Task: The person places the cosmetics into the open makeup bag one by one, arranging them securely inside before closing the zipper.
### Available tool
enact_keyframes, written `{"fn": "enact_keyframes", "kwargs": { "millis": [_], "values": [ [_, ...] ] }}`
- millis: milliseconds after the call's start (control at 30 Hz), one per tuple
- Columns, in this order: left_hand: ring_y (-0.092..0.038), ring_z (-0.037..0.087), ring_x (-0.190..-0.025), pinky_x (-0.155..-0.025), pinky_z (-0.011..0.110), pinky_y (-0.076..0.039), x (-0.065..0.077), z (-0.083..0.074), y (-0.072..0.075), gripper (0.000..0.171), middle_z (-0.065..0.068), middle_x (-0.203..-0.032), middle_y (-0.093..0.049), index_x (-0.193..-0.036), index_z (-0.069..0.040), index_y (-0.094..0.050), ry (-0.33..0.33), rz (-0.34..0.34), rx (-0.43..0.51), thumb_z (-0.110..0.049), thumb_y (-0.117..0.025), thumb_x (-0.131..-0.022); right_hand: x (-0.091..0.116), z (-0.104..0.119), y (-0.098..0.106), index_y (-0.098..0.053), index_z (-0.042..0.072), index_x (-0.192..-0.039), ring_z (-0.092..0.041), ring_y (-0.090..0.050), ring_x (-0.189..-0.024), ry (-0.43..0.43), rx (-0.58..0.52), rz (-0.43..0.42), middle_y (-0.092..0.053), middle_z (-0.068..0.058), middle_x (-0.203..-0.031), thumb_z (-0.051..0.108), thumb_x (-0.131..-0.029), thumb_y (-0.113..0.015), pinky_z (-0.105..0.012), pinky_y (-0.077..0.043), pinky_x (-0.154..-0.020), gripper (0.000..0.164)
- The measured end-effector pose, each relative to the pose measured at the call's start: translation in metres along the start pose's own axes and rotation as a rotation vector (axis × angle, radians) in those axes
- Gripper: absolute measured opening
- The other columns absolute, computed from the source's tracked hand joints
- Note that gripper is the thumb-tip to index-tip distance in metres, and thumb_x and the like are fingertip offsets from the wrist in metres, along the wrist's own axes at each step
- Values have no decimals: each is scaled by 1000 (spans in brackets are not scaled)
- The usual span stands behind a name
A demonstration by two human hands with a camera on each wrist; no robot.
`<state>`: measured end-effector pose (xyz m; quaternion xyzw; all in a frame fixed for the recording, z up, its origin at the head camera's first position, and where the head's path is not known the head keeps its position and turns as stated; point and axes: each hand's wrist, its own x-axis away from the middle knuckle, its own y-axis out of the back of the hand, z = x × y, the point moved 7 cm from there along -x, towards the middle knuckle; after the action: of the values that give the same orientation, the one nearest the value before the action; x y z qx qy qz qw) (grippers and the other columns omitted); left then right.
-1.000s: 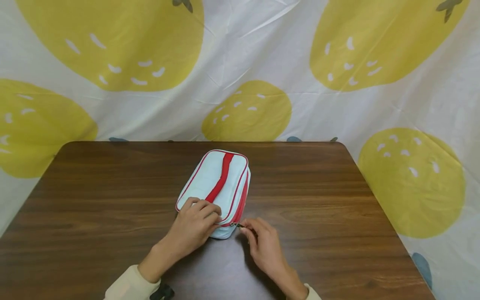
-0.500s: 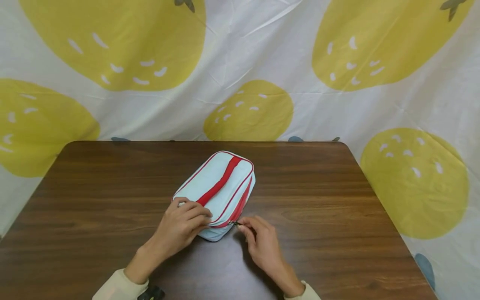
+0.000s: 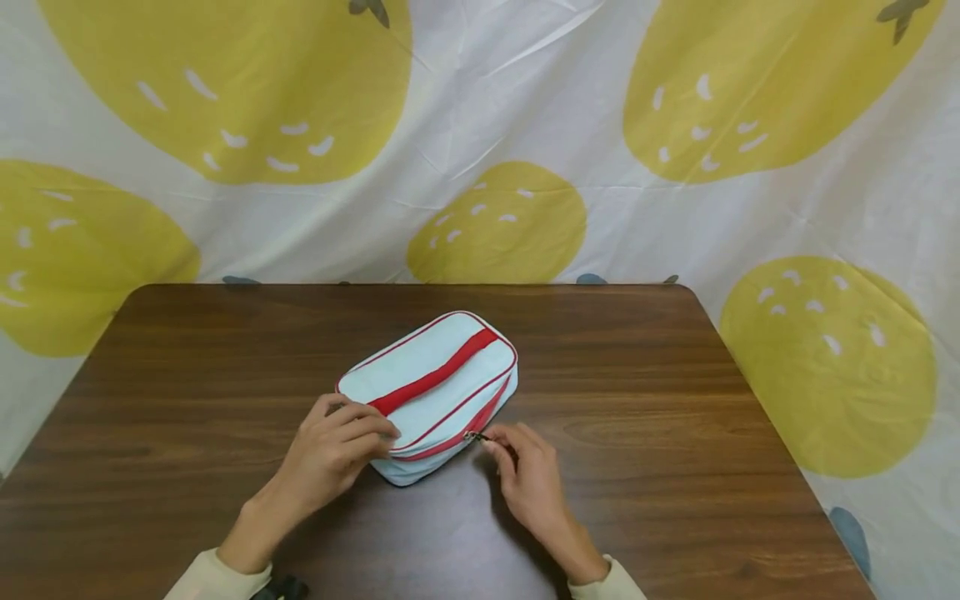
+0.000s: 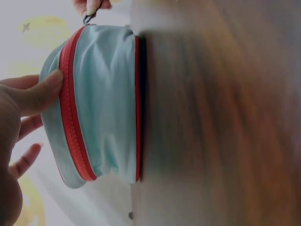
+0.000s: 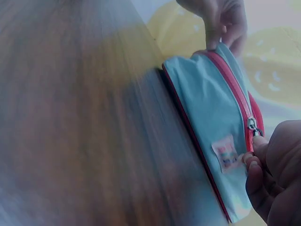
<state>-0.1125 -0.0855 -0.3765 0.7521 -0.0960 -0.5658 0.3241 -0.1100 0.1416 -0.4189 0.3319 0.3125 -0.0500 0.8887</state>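
Note:
A pale blue pouch with red piping and a red top strap lies on the table, turned at an angle. My left hand grips its near left corner, fingers over the top and thumb on the side against the red zipper band. Between thumb and fingertips, my right hand pinches the zipper pull at the near long side. The metal slider sits on the red zipper in the right wrist view, with a small printed label below it.
The dark wooden table extends around the pouch on all sides. Behind it hangs a white cloth printed with large yellow fruit. A black strap shows at the left sleeve.
The pouch has turned clockwise, its near left corner moving left with my left hand. The slider has moved along the zipper away from that corner, my right hand staying nearly in place.

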Motion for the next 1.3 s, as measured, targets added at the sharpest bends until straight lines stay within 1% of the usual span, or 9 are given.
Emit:
{"fn": "enact_keyframes", "kwargs": {
  "millis": [300,433,500,567,667,800,900,1067,1300],
  "values": [
    [-63,21,-86,-79,37,-39,10,13,13,29,-1,-92,-68,-76,-15,-68,-27,-18,68,-24,-53,-99,-1,-4,3,-68,6,-85,-4,-49,-61,-11,27,-21,-55,6,-70,-4,-77,-76,-12,-39,-55,16],
    [-62,22,-88,-78,33,-39,13,20,15,26,0,-95,-68,-79,-14,-70,15,-1,115,-27,-57,-97,-1,-3,4,-68,7,-86,-3,-48,-60,-8,38,-30,-55,6,-69,-3,-77,-76,-13,-39,-55,16],
    [-61,22,-92,-79,32,-38,14,23,13,13,0,-98,-68,-83,-14,-70,66,47,132,-23,-66,-91,0,-2,4,-68,7,-86,-3,-49,-60,-8,31,-29,-55,6,-69,-3,-77,-76,-13,-39,-55,16],
    [-59,21,-96,-82,35,-36,14,22,10,10,-2,-100,-67,-88,-14,-69,128,99,114,-23,-72,-86,0,-1,4,-68,7,-87,-3,-49,-59,-9,17,-31,-55,6,-69,-3,-78,-75,-13,-40,-55,15],
    [-55,21,-102,-84,43,-32,12,16,2,30,-2,-103,-65,-98,-14,-68,213,154,42,-23,-82,-73,-1,-1,5,-68,7,-87,-2,-50,-58,-15,-4,-37,-56,5,-69,-3,-79,-74,-13,-41,-54,14],
    [-53,22,-101,-81,51,-29,2,5,-13,44,-1,-103,-62,-102,-14,-66,275,114,-33,-26,-87,-66,-1,-2,5,-68,6,-89,-1,-50,-55,-30,-27,-39,-58,4,-69,-3,-80,-73,-13,-42,-52,14],
    [-52,23,-98,-79,51,-29,-5,0,-28,43,0,-101,-60,-98,-14,-66,290,75,-41,-23,-89,-63,0,-4,3,-68,6,-90,-1,-51,-54,-47,-47,-31,-59,4,-69,-2,-81,-73,-14,-42,-51,13],
    [-51,25,-97,-76,43,-35,-12,-2,-46,42,3,-99,-57,-94,-13,-67,295,55,-32,-19,-91,-61,1,-4,0,-68,7,-89,0,-51,-53,-55,-62,-28,-58,5,-69,-1,-82,-73,-14,-43,-50,12],
    [-52,21,-87,-68,36,-35,-11,2,-48,28,0,-92,-59,-88,-15,-71,320,21,-23,-15,-88,-66,2,-1,-1,-68,6,-88,0,-50,-52,-55,-68,-39,-58,4,-68,-5,-79,-74,-13,-42,-49,16]
  ]
}}
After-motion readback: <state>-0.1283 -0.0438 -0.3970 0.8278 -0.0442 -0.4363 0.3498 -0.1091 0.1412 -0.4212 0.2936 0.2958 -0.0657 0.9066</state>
